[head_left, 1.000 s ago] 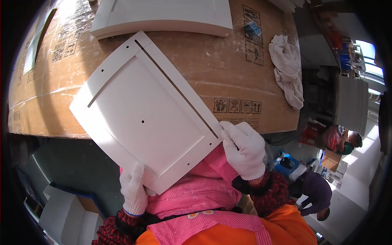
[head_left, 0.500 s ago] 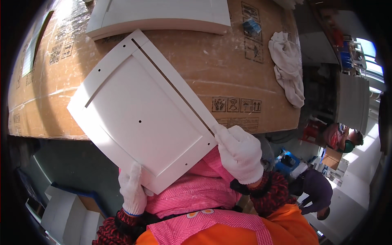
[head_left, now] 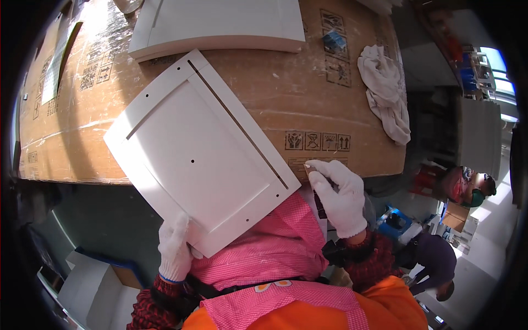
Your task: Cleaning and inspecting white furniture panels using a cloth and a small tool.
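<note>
A white panel with a recessed middle, a long dark slot and several small holes lies tilted, partly on the cardboard-covered table and partly over my lap. My left hand, in a white knit glove, grips its near lower corner. Just off the panel's right corner is my gloved right hand, its fingers closed around a small, thin brown-and-dark object. Its kind is hard to tell, as the glove hides most of it.
Another stack of white panels lies at the table's far side. A white cloth and a small blue packet rest on the cardboard. At right, two other people work near a blue crate. White boards stand lower left.
My right hand has come off the panel's right corner, moving slightly right, and the small object in it now shows. The panel has shifted slightly right in view; my left hand keeps its grip.
</note>
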A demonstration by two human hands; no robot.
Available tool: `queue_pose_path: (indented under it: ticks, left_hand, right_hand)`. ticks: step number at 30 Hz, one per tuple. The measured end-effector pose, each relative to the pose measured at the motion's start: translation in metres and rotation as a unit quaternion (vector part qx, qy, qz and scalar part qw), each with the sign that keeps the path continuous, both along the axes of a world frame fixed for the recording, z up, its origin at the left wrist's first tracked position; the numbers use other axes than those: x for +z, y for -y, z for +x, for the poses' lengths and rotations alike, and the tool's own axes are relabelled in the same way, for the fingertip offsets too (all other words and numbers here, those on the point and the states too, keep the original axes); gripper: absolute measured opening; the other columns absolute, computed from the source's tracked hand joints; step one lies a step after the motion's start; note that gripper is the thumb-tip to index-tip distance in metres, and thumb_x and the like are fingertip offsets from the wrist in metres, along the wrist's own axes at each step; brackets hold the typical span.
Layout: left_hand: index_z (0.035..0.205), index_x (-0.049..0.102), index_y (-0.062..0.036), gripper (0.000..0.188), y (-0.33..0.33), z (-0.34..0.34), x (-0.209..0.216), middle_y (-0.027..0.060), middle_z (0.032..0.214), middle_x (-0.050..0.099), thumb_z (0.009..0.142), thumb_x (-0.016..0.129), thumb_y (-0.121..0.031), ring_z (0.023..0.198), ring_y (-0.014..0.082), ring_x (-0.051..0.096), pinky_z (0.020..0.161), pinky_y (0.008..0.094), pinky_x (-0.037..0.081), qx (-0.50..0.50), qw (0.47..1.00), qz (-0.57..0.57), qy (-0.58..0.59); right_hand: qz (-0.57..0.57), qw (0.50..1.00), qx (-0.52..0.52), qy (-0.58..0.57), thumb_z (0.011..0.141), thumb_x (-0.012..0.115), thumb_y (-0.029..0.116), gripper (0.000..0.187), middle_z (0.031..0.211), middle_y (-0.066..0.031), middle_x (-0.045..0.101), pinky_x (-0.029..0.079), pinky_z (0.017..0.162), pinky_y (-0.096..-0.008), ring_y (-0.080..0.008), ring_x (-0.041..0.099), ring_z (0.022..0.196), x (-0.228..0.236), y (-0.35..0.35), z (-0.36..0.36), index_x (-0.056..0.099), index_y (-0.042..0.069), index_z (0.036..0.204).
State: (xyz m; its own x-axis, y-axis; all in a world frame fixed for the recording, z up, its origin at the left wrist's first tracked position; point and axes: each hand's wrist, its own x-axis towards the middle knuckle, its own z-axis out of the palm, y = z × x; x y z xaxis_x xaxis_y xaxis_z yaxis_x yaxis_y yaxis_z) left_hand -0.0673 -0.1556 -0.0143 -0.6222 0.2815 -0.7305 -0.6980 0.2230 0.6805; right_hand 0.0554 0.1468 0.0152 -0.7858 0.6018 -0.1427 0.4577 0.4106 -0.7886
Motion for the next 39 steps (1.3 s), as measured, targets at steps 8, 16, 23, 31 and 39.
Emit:
queue_pose_path:
  ticks: [8, 16, 23, 31, 39]
  left_hand:
    - [0.113, 0.065, 0.0027, 0.05, 0.048, -0.04, 0.004, 0.0011, 0.075, 0.063, 0.105, 0.06, -0.046, 0.049, 0.0082, 0.056, 0.039, 0.0229, 0.038, -0.094, 0.994, -0.052, -0.009]
    - [0.107, 0.069, 0.0004, 0.038, 0.057, -0.04, -0.013, -0.0024, 0.083, 0.064, 0.106, 0.063, -0.037, 0.071, 0.006, 0.059, 0.063, 0.0251, 0.047, -0.085, 0.991, -0.079, -0.068]
    - [0.104, 0.07, -0.0004, 0.038, 0.064, -0.047, -0.022, -0.0013, 0.085, 0.067, 0.106, 0.063, -0.037, 0.074, 0.0064, 0.061, 0.065, 0.0257, 0.049, -0.127, 0.986, -0.045, -0.094]
    - [0.101, 0.069, 0.0006, 0.041, 0.06, -0.048, -0.021, -0.0013, 0.082, 0.066, 0.105, 0.062, -0.04, 0.074, 0.0076, 0.06, 0.065, 0.0261, 0.049, -0.137, 0.983, -0.062, -0.103]
    - [0.104, 0.07, 0.0017, 0.041, 0.057, -0.054, -0.012, -0.0011, 0.082, 0.066, 0.106, 0.062, -0.038, 0.074, 0.0078, 0.059, 0.066, 0.0278, 0.049, -0.157, 0.978, -0.079, -0.108]
  right_hand:
    - [0.019, 0.979, 0.201, -0.007, 0.087, 0.076, 0.008, 0.027, 0.083, -0.0065, 0.064, 0.051, 0.067, -0.0332, -0.0228, 0.064, 0.073, 0.01, 0.011, -0.008, 0.077, 0.008, 0.113]
    - [0.171, 0.871, 0.461, -0.014, 0.087, 0.063, 0.015, 0.027, 0.082, -0.0028, 0.06, 0.052, 0.061, -0.0377, -0.0227, 0.065, 0.077, 0.015, 0.036, -0.024, 0.073, 0.013, 0.111]
    - [0.162, 0.868, 0.464, -0.072, 0.082, 0.068, 0.009, 0.034, 0.075, -0.0041, 0.054, 0.047, 0.06, -0.0403, -0.026, 0.06, 0.068, -0.001, 0.017, -0.059, 0.076, 0.013, 0.115]
    - [0.173, 0.851, 0.494, -0.05, 0.088, 0.063, 0.01, 0.031, 0.088, -0.0063, 0.063, 0.053, 0.07, -0.0424, -0.0284, 0.065, 0.08, 0.002, 0.012, -0.067, 0.072, 0.01, 0.118]
    - [0.196, 0.866, 0.459, -0.015, 0.091, 0.064, 0.012, 0.029, 0.08, -0.0038, 0.06, 0.051, 0.064, -0.0406, -0.0251, 0.064, 0.076, 0.008, 0.026, -0.043, 0.072, 0.011, 0.119]
